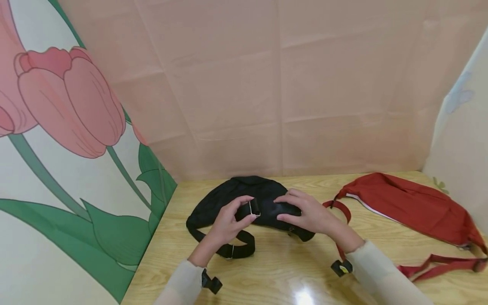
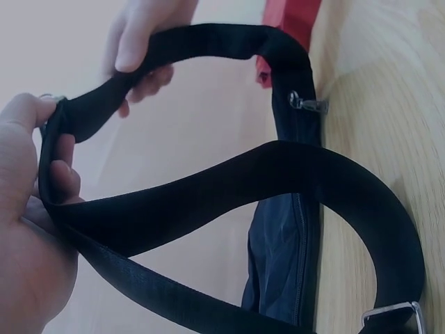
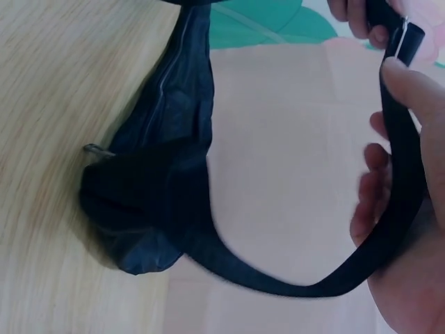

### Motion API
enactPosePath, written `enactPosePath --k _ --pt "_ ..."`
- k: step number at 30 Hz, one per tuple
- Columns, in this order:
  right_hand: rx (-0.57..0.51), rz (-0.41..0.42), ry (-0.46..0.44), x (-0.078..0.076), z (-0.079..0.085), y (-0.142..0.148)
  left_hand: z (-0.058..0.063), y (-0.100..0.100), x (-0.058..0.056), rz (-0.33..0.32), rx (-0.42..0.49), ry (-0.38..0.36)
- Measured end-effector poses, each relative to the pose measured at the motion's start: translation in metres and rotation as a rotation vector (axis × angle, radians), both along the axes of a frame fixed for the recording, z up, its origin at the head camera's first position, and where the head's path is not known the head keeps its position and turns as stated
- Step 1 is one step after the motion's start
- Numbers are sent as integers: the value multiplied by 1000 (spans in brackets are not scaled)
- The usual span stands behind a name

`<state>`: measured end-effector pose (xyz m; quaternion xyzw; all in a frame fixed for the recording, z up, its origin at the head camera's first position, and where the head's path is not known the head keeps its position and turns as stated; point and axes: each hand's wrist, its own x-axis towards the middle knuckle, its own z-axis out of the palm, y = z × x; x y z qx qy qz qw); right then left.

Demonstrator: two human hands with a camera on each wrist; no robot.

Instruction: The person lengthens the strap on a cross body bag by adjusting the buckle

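Observation:
A black waist bag (image 1: 232, 192) lies on the table, its webbing strap (image 2: 167, 216) lifted off the wood in loops. My left hand (image 1: 228, 218) pinches the strap beside a metal slider buckle (image 1: 250, 207), thumb below and fingers above in the head view. To its right, my right hand (image 1: 306, 212) holds another stretch of the same strap between thumb and fingers. From there the strap curves down to the bag's end in the right wrist view. A second metal buckle (image 2: 393, 313) sits on the lower loop. One zipper pull (image 3: 97, 149) sticks out near the bag's end.
A red waist bag (image 1: 411, 207) with a white-edged seam lies at the right, its red strap (image 1: 446, 264) trailing toward the front. The wooden table (image 1: 267, 279) meets a pinkish backdrop (image 1: 282, 106) behind. A tulip-printed panel (image 1: 76, 110) stands along the left.

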<state>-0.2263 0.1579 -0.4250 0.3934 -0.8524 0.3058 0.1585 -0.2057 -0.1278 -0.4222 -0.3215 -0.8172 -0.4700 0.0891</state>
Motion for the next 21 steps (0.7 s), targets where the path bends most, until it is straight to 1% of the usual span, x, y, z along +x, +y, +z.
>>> enactPosePath --k 5,8,12,17,21 --pt "25 35 -38 2 6 -7 2 5 -1 -11 3 10" --pt "49 46 -61 2 7 -10 3 8 -1 -18 1 6" --pt "68 33 -31 1 5 -11 4 10 -1 -18 -2 -13" --pt "48 11 33 0 3 -9 3 9 -1 -19 -3 -30" --pt "36 11 25 -1 2 -7 2 8 0 -22 -7 -23"
